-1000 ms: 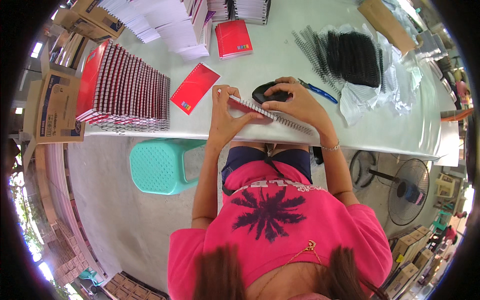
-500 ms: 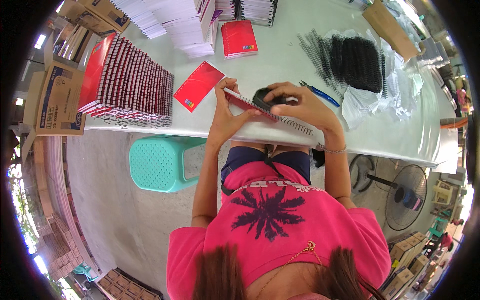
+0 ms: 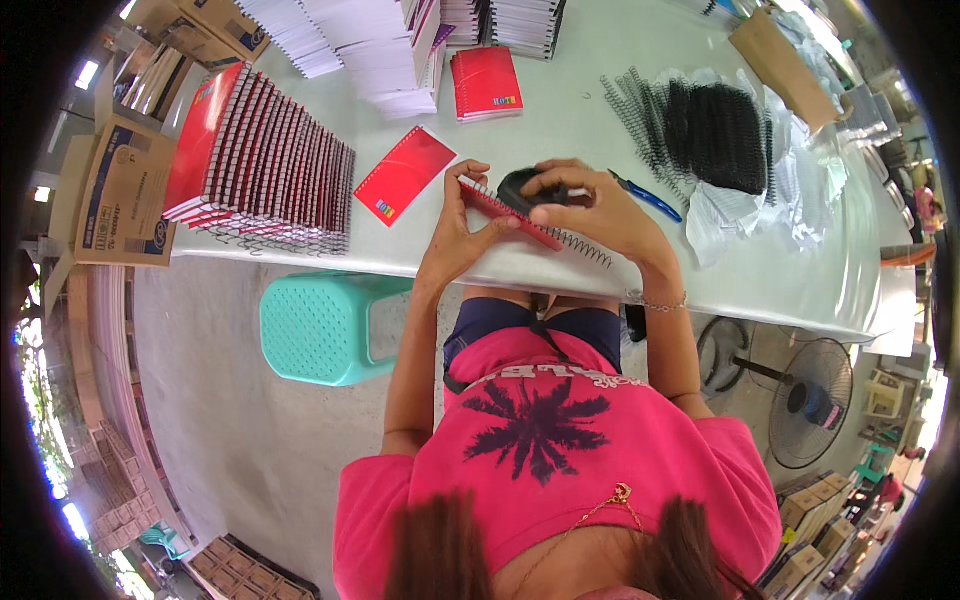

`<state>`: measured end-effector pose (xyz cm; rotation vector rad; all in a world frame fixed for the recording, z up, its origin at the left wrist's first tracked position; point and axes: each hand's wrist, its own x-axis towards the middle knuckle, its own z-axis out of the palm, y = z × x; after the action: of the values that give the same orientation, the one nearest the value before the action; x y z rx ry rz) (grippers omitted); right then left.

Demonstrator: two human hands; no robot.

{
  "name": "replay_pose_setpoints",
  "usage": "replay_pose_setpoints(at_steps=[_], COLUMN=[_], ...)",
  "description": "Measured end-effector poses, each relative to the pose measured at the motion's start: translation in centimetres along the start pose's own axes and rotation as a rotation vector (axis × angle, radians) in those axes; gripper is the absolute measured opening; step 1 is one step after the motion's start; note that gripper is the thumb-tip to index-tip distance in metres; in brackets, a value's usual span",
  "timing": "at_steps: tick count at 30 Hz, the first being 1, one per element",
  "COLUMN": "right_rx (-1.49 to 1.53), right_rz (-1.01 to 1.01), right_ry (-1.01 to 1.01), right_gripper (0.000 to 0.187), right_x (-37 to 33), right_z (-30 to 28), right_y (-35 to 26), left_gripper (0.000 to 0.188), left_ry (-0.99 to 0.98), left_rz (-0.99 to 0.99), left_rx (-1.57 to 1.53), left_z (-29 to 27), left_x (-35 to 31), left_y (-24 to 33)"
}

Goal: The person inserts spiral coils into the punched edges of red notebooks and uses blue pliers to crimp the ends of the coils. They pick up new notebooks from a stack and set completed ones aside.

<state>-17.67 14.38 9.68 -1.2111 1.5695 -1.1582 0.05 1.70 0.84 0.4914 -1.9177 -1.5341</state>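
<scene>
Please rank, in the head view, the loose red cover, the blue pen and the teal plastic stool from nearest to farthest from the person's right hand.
1. Blue pen, just right of the right hand.
2. Loose red cover, on the table to its left.
3. Teal plastic stool, under the table, lower left.

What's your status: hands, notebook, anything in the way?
Left hand grips red notebook on edge. Right hand pinches its black spiral coil end. Blue pen beside, not in the way.

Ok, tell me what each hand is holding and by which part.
Left hand grips the red notebook at its near-left edge. Right hand pinches its spiral-wire edge and covers a black object; that grip cannot be told.
</scene>
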Motion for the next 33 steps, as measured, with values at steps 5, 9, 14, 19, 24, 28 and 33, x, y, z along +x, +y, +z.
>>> replay_pose_setpoints(at_steps=[5, 9, 14, 19, 24, 28, 33], right_rx=[0.000, -0.081, -0.367, -0.868, -0.860, -0.557, -0.417], right_rz=[-0.041, -0.044, -0.167, 0.101, 0.100, -0.047, -0.305], right_ry=[-0.005, 0.111, 0.477, 0.636, 0.690, 0.892, 0.736], right_gripper=[0.041, 0.046, 0.055, 0.049, 0.043, 0.039, 0.041], right_x=[0.2, 1.5, 0.7, -4.0, -5.8, -5.8, -5.9], right_z=[0.6, 0.6, -2.4, -2.0, -2.1, -1.4, 2.6], right_y=[0.1, 2.5, 6.0, 7.2, 7.7, 4.5, 1.2], left_gripper=[0.077, 0.069, 0.049, 0.034, 0.025, 0.023, 0.020], left_ry=[-0.019, 0.045, 0.178, 0.357, 0.327, 0.316, 0.264], left_rz=[0.019, 0.002, -0.051, 0.019, -0.077, -0.058, -0.088], left_rx=[0.016, -0.023, -0.051, -0.043, 0.005, 0.007, 0.085], left_z=[-0.2, 0.4, 2.1, 3.1, 2.5, 1.8, 1.3], left_x=[-0.2, -0.3, -0.6, -1.3, -1.5, -1.7, -2.0], left_y=[-0.3, 0.0, 1.5, 1.8, 2.4, 2.3, 3.1])
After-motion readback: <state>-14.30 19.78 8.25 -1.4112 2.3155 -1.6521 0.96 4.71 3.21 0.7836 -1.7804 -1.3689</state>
